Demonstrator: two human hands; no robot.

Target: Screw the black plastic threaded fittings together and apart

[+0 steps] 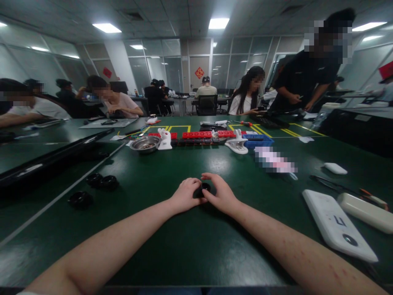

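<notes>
Over the middle of the green table, my left hand [186,195] and my right hand [220,194] meet around a small black round part [205,187]. Thumbs and fingers of both hands curl about it, so much of the part is covered and its exact kind does not show. To the left lie more black round parts: a pair [102,180] side by side and a single one [80,199] nearer to me. They look like short hollow rings or cups.
Ahead stand a metal bowl [145,144] of small pieces, a white stand [166,139], a red strip [198,134] and a blue tray [258,140]. A long black bar [55,157] lies left. A white power bank-like block [339,225] lies right. Other people sit across the table.
</notes>
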